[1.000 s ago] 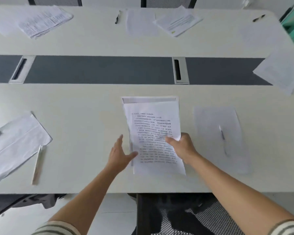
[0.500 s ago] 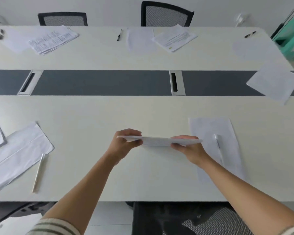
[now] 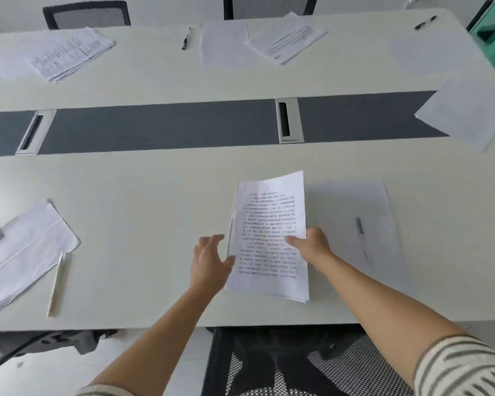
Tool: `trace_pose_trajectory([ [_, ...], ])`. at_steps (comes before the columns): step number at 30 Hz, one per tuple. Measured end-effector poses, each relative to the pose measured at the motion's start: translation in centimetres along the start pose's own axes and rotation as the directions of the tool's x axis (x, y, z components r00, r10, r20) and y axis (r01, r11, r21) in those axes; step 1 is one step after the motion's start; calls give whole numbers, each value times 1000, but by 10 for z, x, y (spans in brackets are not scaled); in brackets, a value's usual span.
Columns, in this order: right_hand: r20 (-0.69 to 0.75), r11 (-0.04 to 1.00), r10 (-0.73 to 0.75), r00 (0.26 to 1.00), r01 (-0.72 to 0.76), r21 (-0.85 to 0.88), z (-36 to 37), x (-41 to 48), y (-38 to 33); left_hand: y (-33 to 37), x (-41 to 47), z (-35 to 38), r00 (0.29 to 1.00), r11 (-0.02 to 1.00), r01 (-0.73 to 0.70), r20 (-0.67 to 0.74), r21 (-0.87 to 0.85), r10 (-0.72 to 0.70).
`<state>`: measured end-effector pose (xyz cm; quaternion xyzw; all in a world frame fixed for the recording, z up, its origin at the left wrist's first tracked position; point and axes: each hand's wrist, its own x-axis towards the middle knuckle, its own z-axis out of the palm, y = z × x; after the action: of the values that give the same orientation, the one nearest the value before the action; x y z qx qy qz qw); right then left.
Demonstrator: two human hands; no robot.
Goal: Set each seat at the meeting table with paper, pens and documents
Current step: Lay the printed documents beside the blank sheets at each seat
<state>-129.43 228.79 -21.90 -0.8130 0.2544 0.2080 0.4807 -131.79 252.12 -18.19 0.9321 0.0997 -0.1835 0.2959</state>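
**Grip: right hand (image 3: 312,245) pinches the document (image 3: 269,224), left hand (image 3: 209,261) loose**

So the right hand has the document by its right edge, while the left hand is open with fingers spread, just touching the left edge. The document sits by the table's (image 3: 155,195) near edge, its long axis pointing away from the person. A blank sheet (image 3: 352,201) with a pen (image 3: 360,228) lies just to the right. I'd guess the right hand does the setting down and the left only squares it up.

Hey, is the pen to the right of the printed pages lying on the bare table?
No, the pen lies on top of a blank sheet that sits just right of the printed pages.
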Motion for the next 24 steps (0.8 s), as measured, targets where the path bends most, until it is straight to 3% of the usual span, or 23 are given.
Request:
trace_pose_trajectory([
  [3,7,969,-59,998,59,-241,-21,-6,10,-7,-11,26,989,963,-99,134,250,67],
  [7,-222,817,-302,927,132,-562,-81,-14,48,-3,-9,45,954,850,-274,239,450,181],
  [9,-139,721,-306,942,134,-680,-106,-16,74,-3,-1,50,935,795,-326,300,512,190],
  [11,-51,629,-183,982,77,-774,-117,-15,93,-7,7,54,930,784,-319,336,532,150],
  [14,-7,566,-153,988,82,-820,-112,-18,103,-11,9,61,928,787,-287,363,546,86],
  [18,183,448,-445,877,395,-802,-71,-38,88,-11,1,68,933,771,-274,354,575,67],
  [21,394,392,-381,836,532,-751,-29,-54,77,-10,-5,70,946,787,-236,322,570,50],
  [24,400,390,-313,861,501,-773,-10,-52,78,-10,-13,72,959,820,-191,279,539,39],
])
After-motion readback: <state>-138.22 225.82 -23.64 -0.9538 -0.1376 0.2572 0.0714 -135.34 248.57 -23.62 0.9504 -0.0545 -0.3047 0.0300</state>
